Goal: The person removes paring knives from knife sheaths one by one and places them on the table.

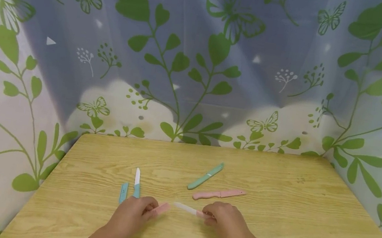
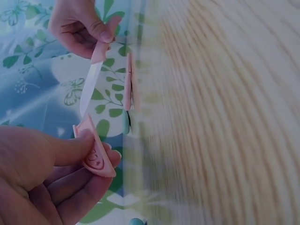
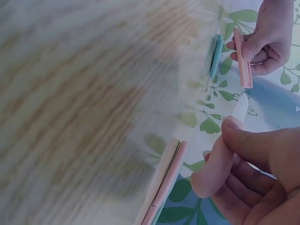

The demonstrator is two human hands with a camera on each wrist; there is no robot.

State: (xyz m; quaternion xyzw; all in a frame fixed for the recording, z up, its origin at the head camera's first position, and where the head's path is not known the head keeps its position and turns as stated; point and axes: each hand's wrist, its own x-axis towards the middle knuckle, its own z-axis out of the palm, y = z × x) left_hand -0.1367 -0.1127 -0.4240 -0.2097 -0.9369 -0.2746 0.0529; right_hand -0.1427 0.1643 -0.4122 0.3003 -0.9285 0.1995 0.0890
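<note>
Backdrop cloth (image 1: pixel 196 79), blue/white w/ green leaf + butterfly print, hangs behind & at both sides of tbl. Wood-grain tbl (image 1: pixel 282 223) below.

R hand (image 1: pixel 229 222) near front-ctr, fingers curled round handle of unsheathed pink knife, thumb pressed on it; light sleeve at wrist. L hand (image 1: pixel 131 212) opposite, pinching pink sheath betw. thumb & fingers, grip nearly closed.

Sheathed pink knife (image 1: pixel 230 193) lies on tbl beyond R hand, handle end to the L. Sheathed green knife (image 1: pixel 205 176) just beyond that one, slanted, the two near but apart. Unsheathed pink knife (image 1: pixel 188 208) in R hand, white blade pointing L twd pink sheath, small gap betw. tip & sheath. Blue knife (image 1: pixel 137 180) bare on tbl past L hand, white blade pointing away, handle partly hidden by hand. Blue sheath (image 1: pixel 123 192) just L of it, approx. parallel. Pink sheath (image 1: pixel 163 208) sticks out R of L fingers.
</note>
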